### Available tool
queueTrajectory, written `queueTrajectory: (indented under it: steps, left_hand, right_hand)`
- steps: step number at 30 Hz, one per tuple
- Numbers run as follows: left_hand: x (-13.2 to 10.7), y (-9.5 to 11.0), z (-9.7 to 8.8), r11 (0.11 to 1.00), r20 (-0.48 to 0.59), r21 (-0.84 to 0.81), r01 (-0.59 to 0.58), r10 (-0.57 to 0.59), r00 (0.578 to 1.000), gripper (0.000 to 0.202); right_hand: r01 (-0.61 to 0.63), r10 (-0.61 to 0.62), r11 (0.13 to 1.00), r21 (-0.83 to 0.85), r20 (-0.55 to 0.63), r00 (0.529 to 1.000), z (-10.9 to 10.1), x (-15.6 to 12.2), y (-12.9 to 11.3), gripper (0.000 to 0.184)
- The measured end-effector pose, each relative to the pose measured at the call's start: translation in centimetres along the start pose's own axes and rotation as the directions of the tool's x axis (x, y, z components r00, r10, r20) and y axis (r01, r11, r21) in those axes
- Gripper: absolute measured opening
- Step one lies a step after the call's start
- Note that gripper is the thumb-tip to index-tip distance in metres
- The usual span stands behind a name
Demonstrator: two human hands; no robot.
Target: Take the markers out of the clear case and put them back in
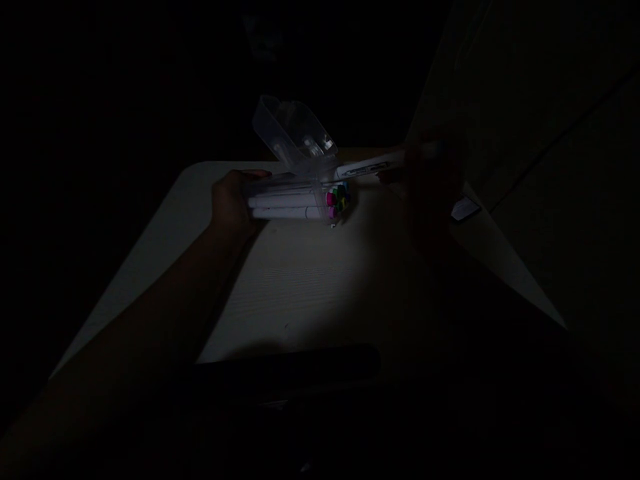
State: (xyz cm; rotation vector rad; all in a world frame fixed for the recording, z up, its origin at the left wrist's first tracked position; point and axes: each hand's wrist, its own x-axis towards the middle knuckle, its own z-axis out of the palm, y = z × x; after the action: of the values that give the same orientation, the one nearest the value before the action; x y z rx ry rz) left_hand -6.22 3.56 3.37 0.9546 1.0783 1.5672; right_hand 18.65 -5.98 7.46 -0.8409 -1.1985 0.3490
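Note:
My left hand (234, 203) is wrapped round the closed end of a clear plastic marker case (320, 170), which lies on its side with its hinged lid (295, 130) standing open. Inside are several white markers (287, 201) whose coloured ends, pink, purple, green and blue among them, face right. In deep shadow on the right, my right hand (433, 187) grips a white marker (370, 165). That marker's left end is at the mouth of the case, above the others; whether it is partly inside I cannot tell. The right fingers are mostly dark.
The scene is very dark. A pale wood-grain table (300, 280) lies under both arms. A flat phone-like object (465, 209) rests near its right edge, partly behind my right hand. A long dark shape (300, 370) crosses the near edge.

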Motion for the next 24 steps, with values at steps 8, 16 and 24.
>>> queueTrajectory:
  steps: [8, 16, 24]
  left_hand:
    - [-0.2, 0.3, 0.1, 0.999, -0.064, -0.004, 0.050, -0.051, 0.997, 0.019]
    - [0.0, 0.1, 0.0, 0.999, -0.027, -0.002, 0.046, -0.046, 0.999, 0.017]
    - [-0.1, 0.1, 0.1, 0.998, -0.058, -0.015, 0.054, -0.055, 0.997, 0.020]
  right_hand:
    - [0.038, 0.052, 0.953, -0.301, 0.284, 0.957, -0.4, -0.4, 1.9, 0.020]
    - [0.210, -0.057, 0.912, -0.353, 0.398, 0.916, -0.2, -0.5, 4.1, 0.032]
    - [0.187, -0.084, 0.908, -0.375, 0.273, 0.958, -0.3, -0.9, 3.9, 0.021]
